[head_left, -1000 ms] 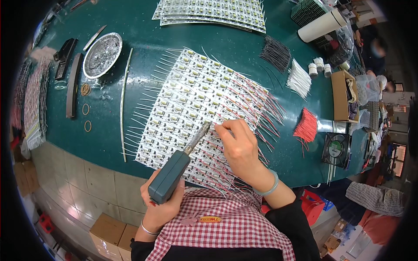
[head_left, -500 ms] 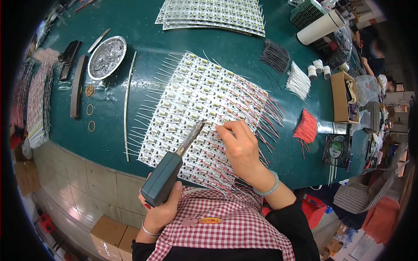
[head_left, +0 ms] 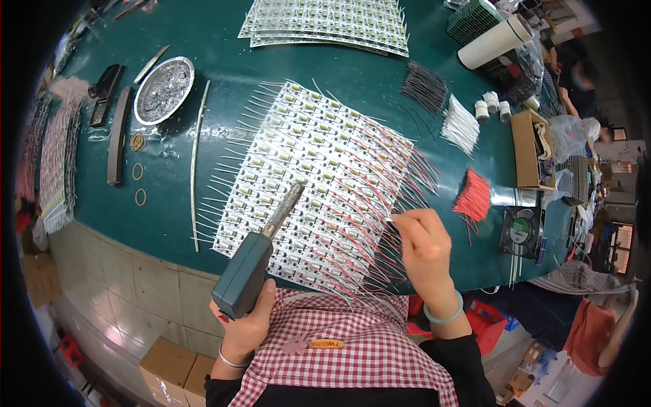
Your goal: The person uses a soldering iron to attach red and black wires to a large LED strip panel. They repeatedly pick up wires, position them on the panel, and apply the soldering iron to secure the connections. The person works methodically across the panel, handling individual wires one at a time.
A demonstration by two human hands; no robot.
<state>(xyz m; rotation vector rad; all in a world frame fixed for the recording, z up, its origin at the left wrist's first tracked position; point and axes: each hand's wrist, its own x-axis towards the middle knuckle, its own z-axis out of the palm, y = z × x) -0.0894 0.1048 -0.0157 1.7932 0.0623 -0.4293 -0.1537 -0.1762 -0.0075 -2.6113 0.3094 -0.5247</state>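
Observation:
In my left hand [head_left: 247, 324] is a dark green pistol-shaped soldering gun [head_left: 245, 271], its grip wrapped by my fingers. The worn metal tip points up and right over the middle of a white circuit board panel [head_left: 271, 178]. Rows of small yellowish and dark parts cover this panel. Pale wires stick out along its left side, and red wires [head_left: 390, 159] fan out over its right. My right hand [head_left: 428, 252] is at the panel's lower right edge, thumb and forefinger pinched together beside the wire ends. A tiny pale bit shows at those fingertips, too small to name.
More panels [head_left: 325, 27] are stacked at the far side. Bundles of black [head_left: 424, 88], white [head_left: 461, 125] and red wires [head_left: 472, 197] lie to the right, near a small fan [head_left: 521, 230] and cardboard box [head_left: 525, 152]. A bowl of grey scraps [head_left: 164, 91] sits left.
My right hand has moved right and toward me, from over the panel to its right edge. The soldering gun has shifted slightly left and lower.

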